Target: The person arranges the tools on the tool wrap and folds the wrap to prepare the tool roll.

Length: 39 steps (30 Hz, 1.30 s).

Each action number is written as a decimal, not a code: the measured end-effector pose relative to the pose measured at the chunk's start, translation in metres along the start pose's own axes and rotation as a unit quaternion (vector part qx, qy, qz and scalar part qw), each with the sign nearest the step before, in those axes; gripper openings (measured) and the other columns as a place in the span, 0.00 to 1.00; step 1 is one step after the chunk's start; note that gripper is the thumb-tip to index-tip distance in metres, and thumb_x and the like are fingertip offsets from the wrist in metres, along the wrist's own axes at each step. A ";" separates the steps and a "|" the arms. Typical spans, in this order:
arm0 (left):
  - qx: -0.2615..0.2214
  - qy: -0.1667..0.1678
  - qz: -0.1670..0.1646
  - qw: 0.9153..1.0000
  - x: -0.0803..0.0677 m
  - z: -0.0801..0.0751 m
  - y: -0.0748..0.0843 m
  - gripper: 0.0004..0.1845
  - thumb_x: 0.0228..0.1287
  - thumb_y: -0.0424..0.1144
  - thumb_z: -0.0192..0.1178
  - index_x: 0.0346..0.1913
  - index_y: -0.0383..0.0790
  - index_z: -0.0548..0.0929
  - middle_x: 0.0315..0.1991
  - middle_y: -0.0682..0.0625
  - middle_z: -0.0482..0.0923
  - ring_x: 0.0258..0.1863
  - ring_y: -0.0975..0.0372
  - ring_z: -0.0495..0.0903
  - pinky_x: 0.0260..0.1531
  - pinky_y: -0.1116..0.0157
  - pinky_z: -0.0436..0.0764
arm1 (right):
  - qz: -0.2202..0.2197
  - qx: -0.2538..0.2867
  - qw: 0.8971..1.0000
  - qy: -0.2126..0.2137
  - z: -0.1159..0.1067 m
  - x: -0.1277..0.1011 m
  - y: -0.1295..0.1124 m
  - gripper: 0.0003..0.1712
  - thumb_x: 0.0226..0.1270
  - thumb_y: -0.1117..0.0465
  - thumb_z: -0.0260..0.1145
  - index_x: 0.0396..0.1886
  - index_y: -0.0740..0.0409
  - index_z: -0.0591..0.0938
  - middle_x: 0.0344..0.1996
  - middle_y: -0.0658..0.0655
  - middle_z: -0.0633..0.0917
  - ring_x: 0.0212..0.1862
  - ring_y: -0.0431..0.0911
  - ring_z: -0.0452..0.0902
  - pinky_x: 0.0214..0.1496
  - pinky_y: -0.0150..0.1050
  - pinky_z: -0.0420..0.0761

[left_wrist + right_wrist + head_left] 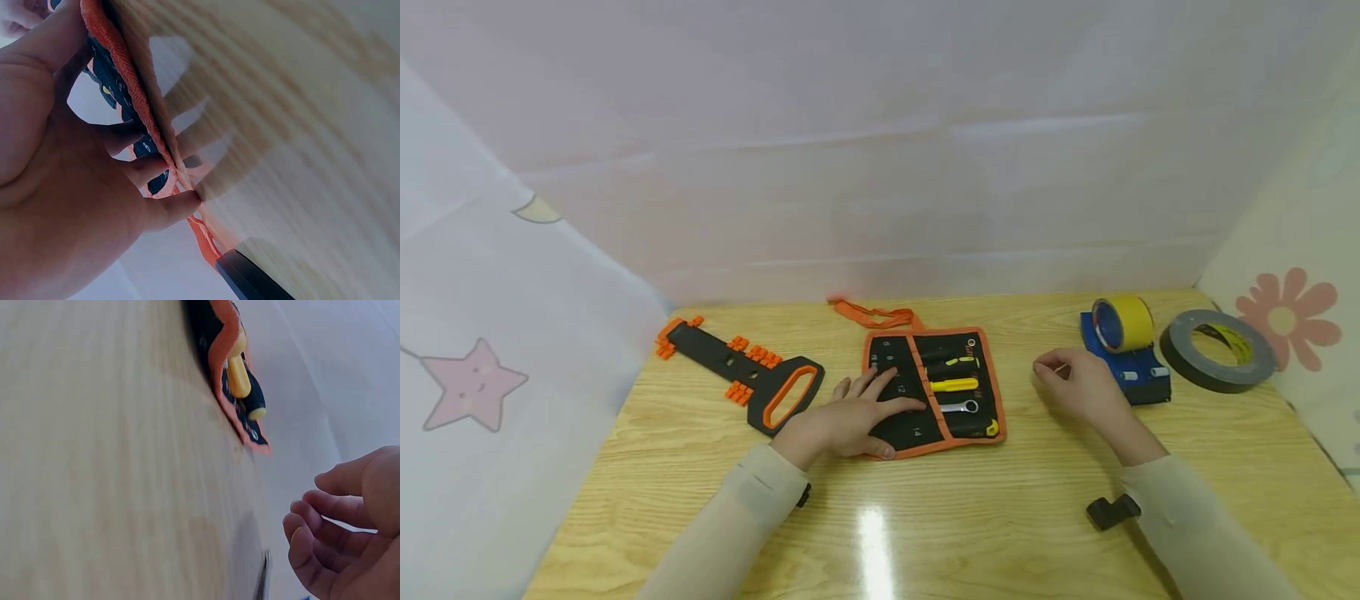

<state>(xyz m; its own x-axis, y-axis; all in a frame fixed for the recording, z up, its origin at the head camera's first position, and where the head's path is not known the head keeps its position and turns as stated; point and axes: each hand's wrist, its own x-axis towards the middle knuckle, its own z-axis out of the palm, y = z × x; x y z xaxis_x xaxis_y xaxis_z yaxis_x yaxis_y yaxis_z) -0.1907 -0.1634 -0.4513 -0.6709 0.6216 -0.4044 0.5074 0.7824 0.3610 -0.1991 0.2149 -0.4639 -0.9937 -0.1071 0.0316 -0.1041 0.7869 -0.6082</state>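
Observation:
A black tool pouch (913,430) with orange trim lies opened flat mid-table, its pockets marked with numbers. Yellow- and black-handled tools and a wrench (958,407) with a ring end stick out of its pockets. My left hand (861,414) rests on the pouch's left part with spread fingers; in the left wrist view its fingertips reach the orange edge (134,94). To the right of the pouch and apart from it, my right hand (1078,383) hovers with loosely curled fingers. In the right wrist view the hand (350,531) holds nothing visible.
Left of the pouch lies a black holder (700,346) with orange clips and a handle. At the right, a yellow tape roll (1135,323) sits on a blue and black item (1142,389), beside a grey tape roll (1198,367). An orange strap (876,317) trails behind the pouch.

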 end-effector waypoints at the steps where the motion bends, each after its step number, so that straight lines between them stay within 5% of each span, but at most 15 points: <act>1: 0.000 0.000 -0.001 1.000 0.000 0.000 0.000 0.43 0.73 0.55 0.68 0.84 0.76 0.59 0.91 0.45 0.30 0.89 0.40 0.32 0.82 0.29 0.43 | 0.002 -0.002 1.000 0.003 -0.002 -0.004 0.002 0.16 0.82 0.57 0.65 0.54 0.63 0.90 0.47 0.64 0.92 0.44 0.54 0.85 0.45 0.48 0.82; 9: -0.006 0.000 -0.007 1.000 0.000 0.001 -0.001 0.42 0.74 0.55 0.68 0.84 0.77 0.59 0.91 0.46 0.29 0.90 0.41 0.31 0.83 0.30 0.42 | 0.028 -0.013 0.999 0.026 -0.010 -0.025 0.012 0.16 0.81 0.58 0.66 0.51 0.68 0.89 0.40 0.64 0.91 0.39 0.54 0.85 0.38 0.41 0.79; 24: -0.002 -0.001 -0.002 1.000 0.000 0.000 -0.001 0.42 0.74 0.55 0.67 0.84 0.76 0.59 0.91 0.45 0.30 0.89 0.40 0.32 0.82 0.29 0.42 | 0.052 -0.024 0.998 0.038 -0.011 -0.042 0.028 0.17 0.79 0.58 0.68 0.51 0.71 0.88 0.36 0.64 0.90 0.38 0.54 0.85 0.37 0.44 0.79; 30: 0.001 -0.001 -0.005 1.000 0.000 0.000 0.000 0.42 0.74 0.56 0.67 0.85 0.76 0.59 0.91 0.46 0.30 0.89 0.41 0.31 0.82 0.29 0.42 | 0.065 -0.037 0.997 0.022 -0.013 -0.044 0.030 0.18 0.79 0.59 0.67 0.51 0.72 0.88 0.38 0.66 0.91 0.39 0.56 0.85 0.39 0.50 0.82; 39: -0.002 -0.001 -0.007 1.000 -0.001 0.000 0.001 0.42 0.73 0.55 0.68 0.85 0.76 0.59 0.91 0.46 0.30 0.90 0.41 0.31 0.83 0.30 0.42 | 0.086 -0.032 0.996 -0.012 -0.013 -0.042 0.033 0.16 0.78 0.59 0.68 0.47 0.71 0.89 0.27 0.56 0.88 0.31 0.48 0.80 0.33 0.41 0.76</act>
<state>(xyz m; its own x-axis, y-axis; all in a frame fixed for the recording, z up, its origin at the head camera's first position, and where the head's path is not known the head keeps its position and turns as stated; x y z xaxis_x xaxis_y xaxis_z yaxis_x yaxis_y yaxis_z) -0.1900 -0.1630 -0.4505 -0.6762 0.6114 -0.4110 0.4962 0.7904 0.3593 -0.1610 0.2530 -0.4749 -0.9959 0.0189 -0.0885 0.0647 0.8324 -0.5503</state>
